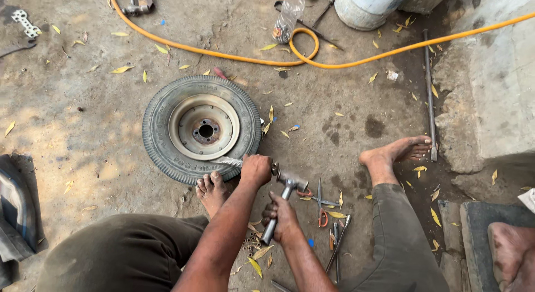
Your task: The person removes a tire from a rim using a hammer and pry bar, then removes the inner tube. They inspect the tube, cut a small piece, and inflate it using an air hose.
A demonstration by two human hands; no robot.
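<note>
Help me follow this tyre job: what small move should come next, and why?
Probably a short hammer blow onto the metal tool. The left hand holds that tool against the tyre edge, and the right hand has the hammer head raised just behind it.

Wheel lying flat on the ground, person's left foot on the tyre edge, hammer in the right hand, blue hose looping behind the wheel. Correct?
Not quite: the hose is orange, not blue, as the head view shows. The rest holds: wheel flat on the ground, left foot on its edge, hammer in the right hand.
</note>
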